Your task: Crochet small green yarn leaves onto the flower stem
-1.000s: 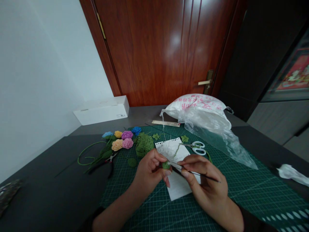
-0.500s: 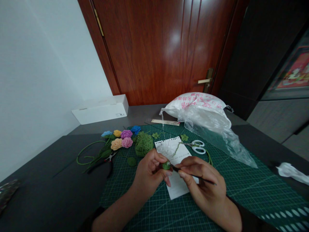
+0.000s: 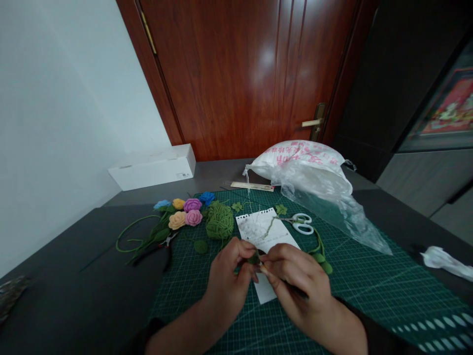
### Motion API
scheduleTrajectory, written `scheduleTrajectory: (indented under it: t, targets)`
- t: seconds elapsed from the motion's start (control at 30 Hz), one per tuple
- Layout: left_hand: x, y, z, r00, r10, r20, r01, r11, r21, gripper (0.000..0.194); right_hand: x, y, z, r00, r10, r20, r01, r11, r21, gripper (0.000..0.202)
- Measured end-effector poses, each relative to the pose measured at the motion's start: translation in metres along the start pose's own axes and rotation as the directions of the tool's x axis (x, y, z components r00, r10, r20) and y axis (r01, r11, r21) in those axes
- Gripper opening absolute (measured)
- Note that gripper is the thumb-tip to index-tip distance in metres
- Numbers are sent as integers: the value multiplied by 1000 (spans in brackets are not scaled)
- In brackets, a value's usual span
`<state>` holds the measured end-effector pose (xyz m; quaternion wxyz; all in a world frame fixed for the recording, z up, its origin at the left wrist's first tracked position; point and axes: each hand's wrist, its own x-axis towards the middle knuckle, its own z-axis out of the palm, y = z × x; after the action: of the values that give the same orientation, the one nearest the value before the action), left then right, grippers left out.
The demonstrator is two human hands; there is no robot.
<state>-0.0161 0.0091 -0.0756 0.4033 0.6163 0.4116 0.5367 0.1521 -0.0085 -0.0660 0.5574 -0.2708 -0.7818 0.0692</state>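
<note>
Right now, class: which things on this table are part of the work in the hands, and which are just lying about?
In use: left hand, right hand, small green crochet piece, green yarn ball, notepad.
Lying about: crochet roses, scissors, pliers, plastic bag, white box.

A small green crocheted piece [image 3: 254, 258] sits pinched between the fingertips of both hands, mostly hidden by them. It hangs just above the white notepad. A thin dark crochet hook [image 3: 295, 291], barely visible, seems to pass under the right palm.
</note>
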Motion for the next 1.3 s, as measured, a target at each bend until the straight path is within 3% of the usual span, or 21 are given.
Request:
scheduleTrajectory:
  t: [0.17,0.3,0.47,0.53,0.7,0.9,1.07,1.2,1.3]
  targets:
    - [0,-3,2,999,-6,33,6,1000,-2,26,6,9,5,987,150,-49,-140,974,178,19]
    - [11,5,3,985,-40,166,56,994,-94,37,7,8,-4,1000,8,18,-9,999,53,16]
    - [26,13,-7,905,-73,418,180,958,-221,50,9,7,-16,997,-69,21,69,998,8,16]
    - [30,14,-14,887,-77,454,219,938,-268,50,9,8,-17,997,-71,28,70,997,17,18]
    - [33,16,-26,940,-104,326,211,926,-313,29,7,9,-14,998,-69,-7,69,996,53,21]
    - [29,11,-21,891,-151,428,307,896,-323,26,8,9,-5,995,54,-89,-38,985,167,17]
    - [32,14,-24,915,-155,371,268,923,-275,19,7,9,-5,980,81,-180,-55,988,142,18]
    - [37,17,-28,951,-122,283,187,958,-216,16,6,10,-8,933,180,-312,-130,976,174,15]
    - [38,17,-28,965,-85,247,122,983,-138,17,10,13,-6,879,362,-312,-230,893,388,4]
